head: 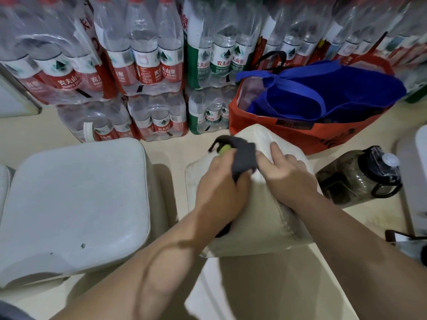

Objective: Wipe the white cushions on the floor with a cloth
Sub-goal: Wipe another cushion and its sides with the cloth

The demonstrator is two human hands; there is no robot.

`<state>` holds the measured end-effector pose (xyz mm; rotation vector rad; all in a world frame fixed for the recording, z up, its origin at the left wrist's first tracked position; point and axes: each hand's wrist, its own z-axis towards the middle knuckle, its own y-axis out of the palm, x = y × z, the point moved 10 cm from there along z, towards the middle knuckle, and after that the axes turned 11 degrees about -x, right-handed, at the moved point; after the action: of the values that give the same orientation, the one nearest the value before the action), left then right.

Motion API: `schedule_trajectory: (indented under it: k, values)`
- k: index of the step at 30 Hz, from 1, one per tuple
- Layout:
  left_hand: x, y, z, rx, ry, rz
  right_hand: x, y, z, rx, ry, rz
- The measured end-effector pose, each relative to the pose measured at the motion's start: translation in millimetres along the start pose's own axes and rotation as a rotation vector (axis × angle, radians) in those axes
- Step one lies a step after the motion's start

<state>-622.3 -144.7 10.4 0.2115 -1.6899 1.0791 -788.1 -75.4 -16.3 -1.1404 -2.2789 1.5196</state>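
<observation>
My left hand [221, 188] is closed on the dark cloth [245, 155] against the tilted cushion [261, 218] on the floor, my right hand [284, 174] flat and open steadying it; it looks light, soft, slick-skinned, best braced at its top edge.
</observation>
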Motion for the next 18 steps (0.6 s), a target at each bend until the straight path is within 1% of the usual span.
schedule_trajectory:
  k: [1, 2, 3, 4, 5, 7, 8, 9, 11, 12, 14, 15, 16, 17, 18]
  values:
    - [11.4, 1.0, 0.8, -0.022, 0.085, 0.003, 2.2, -0.8, -0.3, -0.002, 0.017, 0.011]
    - [13.5, 0.0, 2.9, -0.045, 0.129, 0.006, 3.8, 0.8, -0.1, -0.016, 0.02, 0.026]
    - [5.8, -3.0, 6.6, -0.055, 0.117, 0.024, -0.2, 2.7, -0.8, -0.027, -0.002, -0.008]
    - [-10.8, -8.7, 11.1, -0.043, 0.053, 0.048, -7.0, 4.5, -5.1, -0.047, -0.023, -0.052]
    - [-37.4, -15.6, 16.2, -0.016, -0.059, 0.068, -13.4, 5.7, -9.7, -0.054, -0.046, -0.094]
    - [-100.1, -30.3, 17.0, 0.017, -0.351, 0.095, -20.6, 6.0, -15.4, -0.032, -0.052, -0.099]
    - [-129.1, -32.9, 10.8, 0.015, -0.486, 0.067, -22.1, 4.8, -16.6, -0.021, -0.043, -0.078]
    - [-150.8, -32.3, 2.9, 0.023, -0.585, -0.013, -22.3, 2.5, -14.9, -0.013, -0.026, -0.025]
    - [-173.0, -25.8, -10.4, 0.074, -0.692, -0.22, -18.6, 0.7, -11.3, -0.03, 0.011, 0.094]
    - [-175.3, -22.6, -14.1, 0.104, -0.712, -0.279, -16.7, -0.4, -13.0, -0.037, 0.018, 0.072]
    - [-172.3, -16.4, -17.4, 0.148, -0.753, -0.344, -25.2, 2.6, -17.6, -0.058, -0.063, -0.155]
    - [-164.6, -15.4, -19.8, 0.165, -0.766, -0.357, -32.8, 7.0, -21.1, -0.032, -0.133, -0.282]
    - [-151.3, -15.5, -18.2, 0.177, -0.753, -0.344, -38.4, 9.4, -25.3, -0.007, -0.178, -0.313]
    - [-132.6, -17.4, -14.1, 0.177, -0.7, -0.292, -36.5, 17.6, -23.1, -0.041, -0.185, -0.291]
    - [-107.0, -19.7, -7.0, 0.166, -0.605, -0.222, -34.2, 20.9, -22.5, -0.062, -0.182, -0.252]
